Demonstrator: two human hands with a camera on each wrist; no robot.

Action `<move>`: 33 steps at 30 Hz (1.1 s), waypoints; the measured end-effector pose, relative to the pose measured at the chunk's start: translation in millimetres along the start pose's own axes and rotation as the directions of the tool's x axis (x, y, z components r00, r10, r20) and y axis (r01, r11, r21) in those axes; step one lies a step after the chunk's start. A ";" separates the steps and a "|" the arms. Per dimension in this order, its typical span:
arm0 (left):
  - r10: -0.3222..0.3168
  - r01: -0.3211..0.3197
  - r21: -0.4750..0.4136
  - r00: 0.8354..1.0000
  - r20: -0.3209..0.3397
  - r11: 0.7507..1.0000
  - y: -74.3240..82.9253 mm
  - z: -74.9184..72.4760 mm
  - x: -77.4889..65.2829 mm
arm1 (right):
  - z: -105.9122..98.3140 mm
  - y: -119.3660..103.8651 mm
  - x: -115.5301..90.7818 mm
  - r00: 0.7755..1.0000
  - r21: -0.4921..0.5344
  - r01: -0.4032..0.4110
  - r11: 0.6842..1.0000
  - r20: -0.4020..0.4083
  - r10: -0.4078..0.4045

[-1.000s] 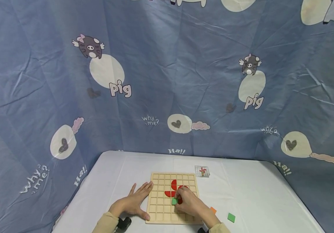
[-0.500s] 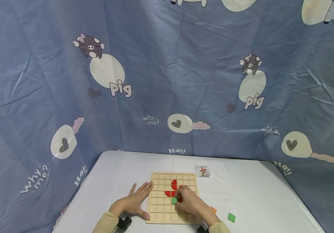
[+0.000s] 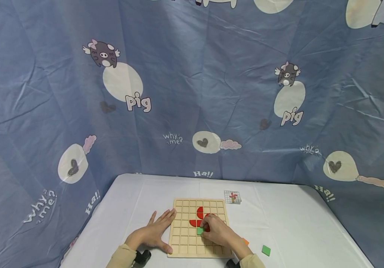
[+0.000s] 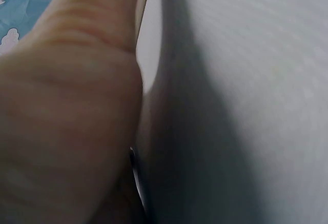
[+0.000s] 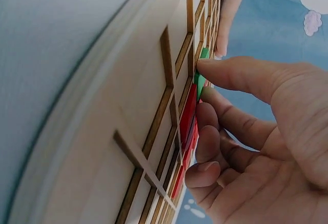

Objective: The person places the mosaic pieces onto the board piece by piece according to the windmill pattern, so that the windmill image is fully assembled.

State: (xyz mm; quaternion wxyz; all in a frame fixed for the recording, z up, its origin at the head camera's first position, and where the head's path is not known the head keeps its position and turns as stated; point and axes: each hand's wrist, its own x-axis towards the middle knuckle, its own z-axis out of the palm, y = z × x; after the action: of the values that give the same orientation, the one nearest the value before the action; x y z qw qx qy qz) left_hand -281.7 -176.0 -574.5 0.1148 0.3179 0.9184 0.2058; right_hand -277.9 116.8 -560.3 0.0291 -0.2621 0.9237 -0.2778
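Note:
A light wooden grid board [image 3: 184, 248] lies on the white table. My left hand [image 3: 156, 231] rests spread along its left edge, fingers straight, thumb near the lower left corner. In the left wrist view only a blurred part of that hand [image 4: 72, 111] shows. My right hand [image 3: 218, 231] reaches over the board and pinches a green square tile [image 3: 200, 231] between thumb and index finger, at a cell just below the red pieces [image 3: 200, 213]. The right wrist view has the green tile [image 5: 202, 75] between the fingertips at the board, with other fingers curled beside red pieces [image 5: 188, 115].
A small card [image 3: 233, 197] printed with a grid and a red figure lies beyond the board's upper right corner. Right of the board are an orange tile [image 3: 245, 242], partly behind the right forearm, and another green tile [image 3: 266, 250]. A patterned blue curtain [image 3: 232, 93] surrounds the table.
The green tile under my right fingers looks slightly tilted at first and lies flatter in its cell now. The right fingers have shifted very slightly; the left hand has stayed put.

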 end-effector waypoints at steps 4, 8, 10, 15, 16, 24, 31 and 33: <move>0.005 -0.005 0.000 1.000 0.002 1.000 -0.5 1.1 0.5 | 0.0 0.8 -0.6 1.000 0.009 -0.005 1.000 0.001 0.005; 0.005 -0.005 -0.004 1.000 0.003 1.000 0.3 0.5 0.7 | -0.5 0.6 -0.9 1.000 0.014 -0.007 1.000 -0.006 0.007; 0.002 -0.002 -0.008 1.000 0.002 1.000 1.2 -0.2 0.3 | -0.8 0.3 -1.0 1.000 0.019 -0.007 1.000 -0.010 0.007; -0.003 0.003 0.003 1.000 0.004 1.000 1.8 0.3 0.2 | -1.8 -1.2 -2.9 1.000 0.037 -0.011 0.999 -0.009 0.012; -0.005 0.005 0.005 1.000 0.004 1.000 1.7 0.6 0.3 | -2.3 -1.6 -3.7 1.000 0.040 -0.018 0.999 -0.009 0.019; -0.009 0.009 -0.013 1.000 0.007 1.000 0.0 1.5 0.3 | -19.8 0.2 -15.6 0.997 0.075 0.001 0.997 -0.076 0.005; -0.004 0.004 0.003 1.000 0.003 1.000 -1.8 0.5 -0.3 | -41.7 13.9 -36.8 0.991 0.060 -0.048 0.997 -0.123 0.055; -0.005 0.005 0.001 1.000 0.006 1.000 -2.2 0.6 -0.2 | -47.8 18.9 -44.3 0.987 0.055 -0.081 0.995 -0.131 0.088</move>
State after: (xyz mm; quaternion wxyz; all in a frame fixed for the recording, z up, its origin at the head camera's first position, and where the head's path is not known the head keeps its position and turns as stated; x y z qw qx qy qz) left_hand -282.5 -177.5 -576.0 0.1178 0.3162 0.9190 0.2040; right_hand -258.1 176.1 -534.0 -0.0146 -0.2027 0.9267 -0.3162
